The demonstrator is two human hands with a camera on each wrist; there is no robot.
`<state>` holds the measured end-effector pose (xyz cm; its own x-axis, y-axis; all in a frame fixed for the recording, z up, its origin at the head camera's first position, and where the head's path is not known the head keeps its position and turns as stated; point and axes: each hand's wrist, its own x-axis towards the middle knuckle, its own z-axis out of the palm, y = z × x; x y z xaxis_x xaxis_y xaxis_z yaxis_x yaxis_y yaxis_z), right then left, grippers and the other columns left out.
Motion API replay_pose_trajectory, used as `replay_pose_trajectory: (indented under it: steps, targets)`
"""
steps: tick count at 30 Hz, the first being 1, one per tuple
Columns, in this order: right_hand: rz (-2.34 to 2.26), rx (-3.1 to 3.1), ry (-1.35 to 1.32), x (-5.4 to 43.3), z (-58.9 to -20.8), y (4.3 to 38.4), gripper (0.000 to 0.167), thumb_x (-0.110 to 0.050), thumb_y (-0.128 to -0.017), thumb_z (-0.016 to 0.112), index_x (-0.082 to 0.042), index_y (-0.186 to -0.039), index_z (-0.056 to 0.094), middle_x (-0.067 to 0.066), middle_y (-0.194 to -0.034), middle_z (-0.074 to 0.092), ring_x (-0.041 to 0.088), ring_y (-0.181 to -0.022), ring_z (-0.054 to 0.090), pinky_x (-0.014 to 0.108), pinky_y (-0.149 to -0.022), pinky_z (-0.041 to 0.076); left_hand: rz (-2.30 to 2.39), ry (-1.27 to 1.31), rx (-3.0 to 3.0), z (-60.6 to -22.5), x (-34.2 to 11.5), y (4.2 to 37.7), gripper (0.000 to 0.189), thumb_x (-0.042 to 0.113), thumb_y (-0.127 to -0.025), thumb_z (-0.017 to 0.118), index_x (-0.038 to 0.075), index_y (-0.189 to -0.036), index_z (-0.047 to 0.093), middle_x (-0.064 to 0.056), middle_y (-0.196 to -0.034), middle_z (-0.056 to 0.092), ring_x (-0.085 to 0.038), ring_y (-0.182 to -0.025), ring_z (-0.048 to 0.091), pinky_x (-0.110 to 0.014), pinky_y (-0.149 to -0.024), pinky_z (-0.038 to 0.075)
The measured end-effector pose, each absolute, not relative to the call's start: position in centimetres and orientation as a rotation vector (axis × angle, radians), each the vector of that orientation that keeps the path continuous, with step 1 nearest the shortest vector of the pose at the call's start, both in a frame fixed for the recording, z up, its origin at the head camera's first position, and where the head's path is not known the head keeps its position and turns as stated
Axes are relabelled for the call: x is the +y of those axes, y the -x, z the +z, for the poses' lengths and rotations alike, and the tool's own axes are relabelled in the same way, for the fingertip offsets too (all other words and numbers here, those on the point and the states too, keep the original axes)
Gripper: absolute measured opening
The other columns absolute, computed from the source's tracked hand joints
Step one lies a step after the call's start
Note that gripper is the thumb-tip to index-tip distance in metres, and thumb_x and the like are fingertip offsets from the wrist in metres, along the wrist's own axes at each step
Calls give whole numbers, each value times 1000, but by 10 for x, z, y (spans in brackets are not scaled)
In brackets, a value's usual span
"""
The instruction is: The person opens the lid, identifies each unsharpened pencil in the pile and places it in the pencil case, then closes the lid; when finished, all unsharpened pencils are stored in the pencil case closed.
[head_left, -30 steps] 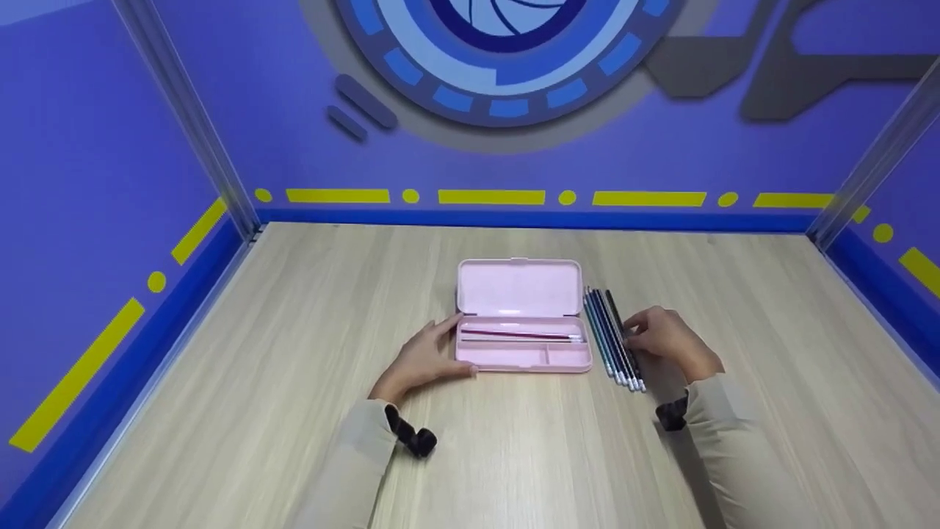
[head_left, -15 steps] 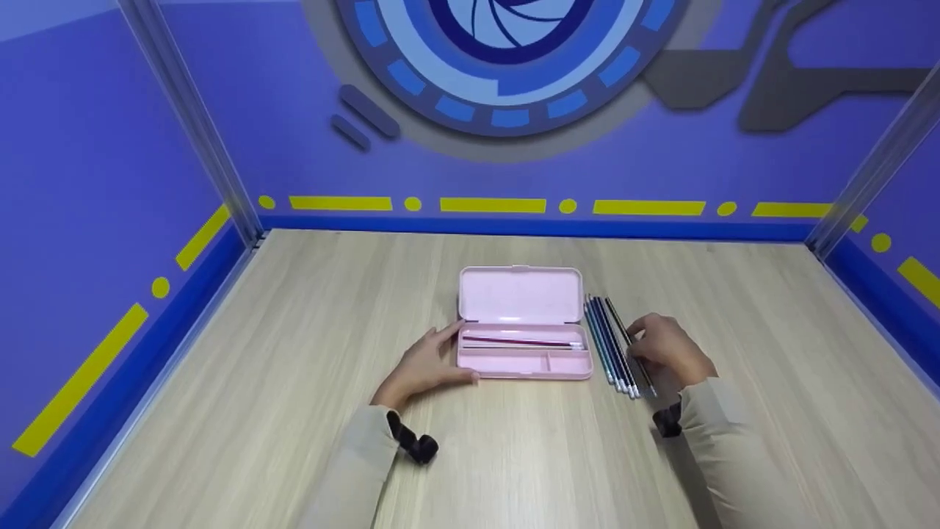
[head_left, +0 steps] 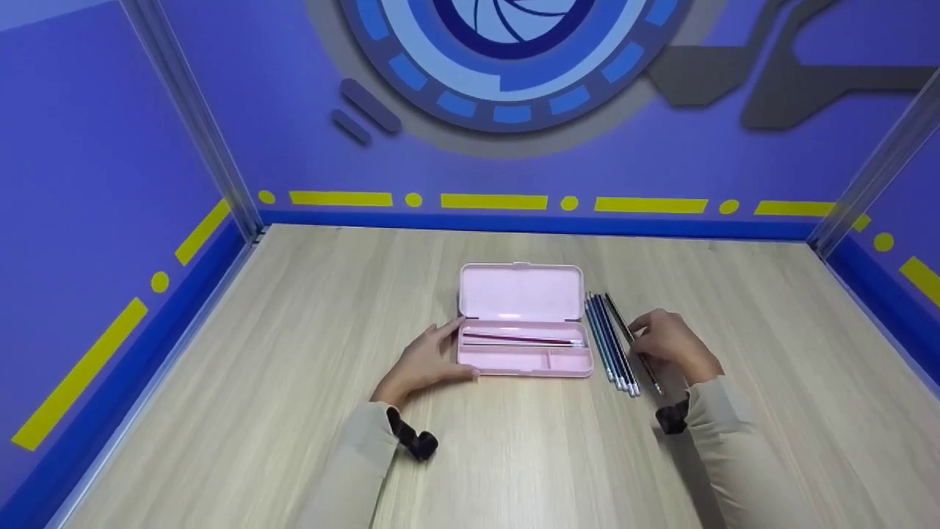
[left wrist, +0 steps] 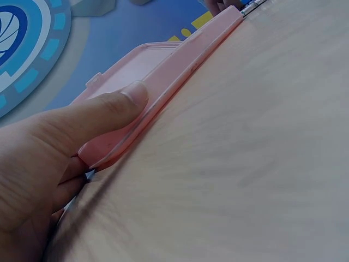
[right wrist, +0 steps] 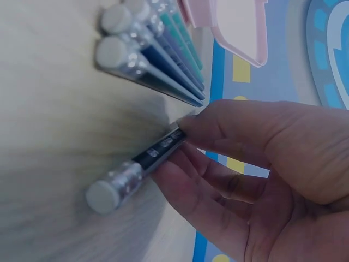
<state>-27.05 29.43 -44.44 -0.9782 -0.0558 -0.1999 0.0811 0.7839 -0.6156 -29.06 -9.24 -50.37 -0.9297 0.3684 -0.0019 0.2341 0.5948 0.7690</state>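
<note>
The pink pencil case (head_left: 503, 361) lies with its lid up in the middle of the table, a dark red pencil (head_left: 521, 339) in its back compartment. My left hand (head_left: 426, 361) holds the case's left end; in the left wrist view the thumb (left wrist: 117, 106) lies against the front wall, with other fingers around the end. To the right of the case, my right hand (head_left: 672, 342) pinches a black pencil (right wrist: 158, 153) between thumb and fingers, its white eraser end toward me. Left of it lies a row of several blue, green and dark pencils (head_left: 611, 345).
The case's front has two smaller compartments (head_left: 569, 361). Its raised lid (head_left: 521, 292) stands at the back. Blue patterned panels (head_left: 514, 176) enclose the wooden table (head_left: 352, 294) at the back and sides.
The black pencil has come apart from the row's right side, its eraser end swinging right in my right hand. My left hand stays on the case.
</note>
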Motion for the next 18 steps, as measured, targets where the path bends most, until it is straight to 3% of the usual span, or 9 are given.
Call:
replay_pose_trajectory:
  steps: [11,18]
  targets:
    - [-1025,2797,37,290,-434,272,42,2,-82,59,11,-122,59,25,-93,69,16,-63,62,30,-51,55,1254,-530,2655,-507,-92,290,101,48,-64,86,24,-149,38,-23,-152,34,-45,-143,21,-60,-114,23]
    - [-995,2846,119,283,-424,277,40,4,-83,57,9,-123,60,24,-90,70,15,-60,57,27,-51,50,1241,-541,2680,-505,-94,292,100,47,-64,86,24,-149,38,-25,-151,34,-46,-142,22,-60,-114,24]
